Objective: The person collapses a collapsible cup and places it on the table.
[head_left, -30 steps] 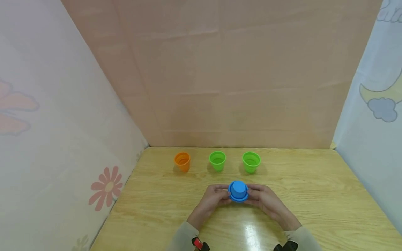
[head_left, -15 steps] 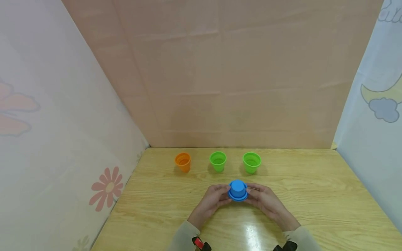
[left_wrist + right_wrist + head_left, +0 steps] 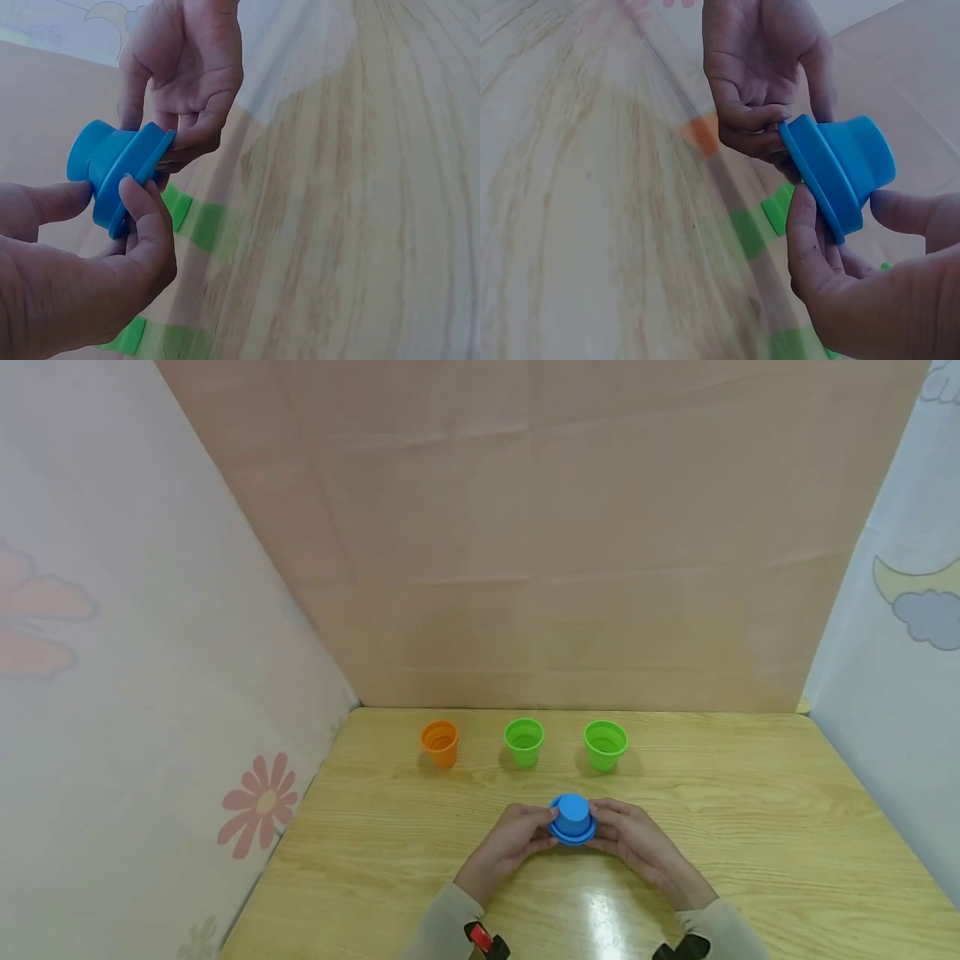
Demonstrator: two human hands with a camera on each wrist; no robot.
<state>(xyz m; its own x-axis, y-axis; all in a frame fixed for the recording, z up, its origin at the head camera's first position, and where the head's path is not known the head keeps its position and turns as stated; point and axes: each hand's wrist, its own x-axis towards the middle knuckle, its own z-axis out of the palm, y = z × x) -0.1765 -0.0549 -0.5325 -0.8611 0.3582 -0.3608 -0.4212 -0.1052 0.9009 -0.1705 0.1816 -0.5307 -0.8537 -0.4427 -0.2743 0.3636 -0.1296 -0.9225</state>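
Observation:
A blue collapsible cup (image 3: 573, 814), its sides partly folded into stepped rings, is held base up above the wooden table. My left hand (image 3: 513, 837) pinches its left side, with the thumb by the narrow base section and fingers at the wide rim. On the opposite side my right hand (image 3: 633, 839) holds it the same way. Both wrist views show the cup (image 3: 116, 169) tilted between the two hands, thumbs against the stepped wall and fingertips along the rim. Beyond the hands stand an orange cup (image 3: 440, 744) and two green cups (image 3: 524, 743), all upright with open tops.
The three upright cups form a row near the back of the wooden table (image 3: 360, 877). A brown sheet (image 3: 525, 543) rises behind the table's far edge. Pale printed walls flank it: the left wall (image 3: 150, 610) has flowers, the right wall (image 3: 885, 635) a moon and cloud.
Both hands keep their hold on the blue cup. Its tilt has shifted slightly, and the left thumb sits a little higher on its side. The head view has moved slightly.

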